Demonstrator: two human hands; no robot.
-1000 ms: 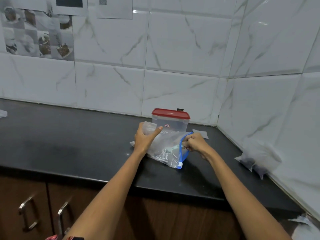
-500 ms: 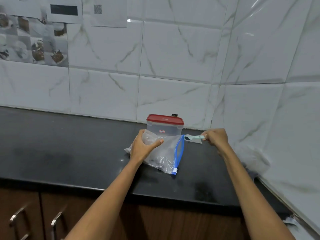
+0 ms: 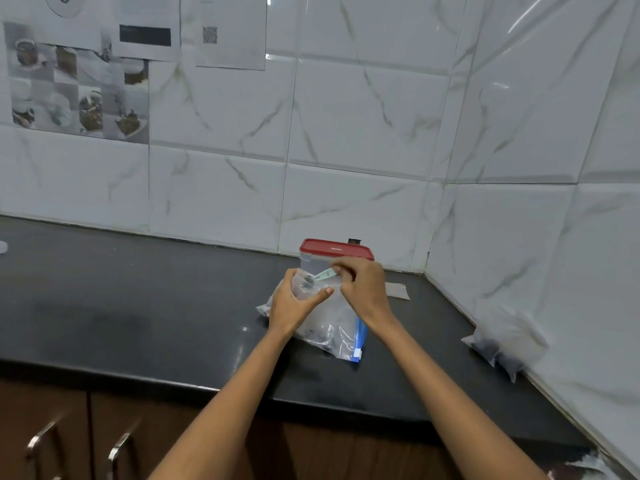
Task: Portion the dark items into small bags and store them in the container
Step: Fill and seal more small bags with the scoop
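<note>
A large clear zip bag with a blue zipper strip lies on the black counter, a few dark items inside it. My left hand grips a small clear bag upright above the large one. My right hand pinches the handle of a pale green measuring spoon, whose bowl is tipped into the small bag's mouth. Just behind stands a clear container with a red lid on it.
A clear bag of dark items leans against the right tiled wall. A small flat empty bag lies right of the container. The counter's front edge runs above brown cabinet doors with metal handles.
My right hand lifted the spoon out of the large zip bag, swung right, then came back left and tipped it into the small bag held by my left hand.
</note>
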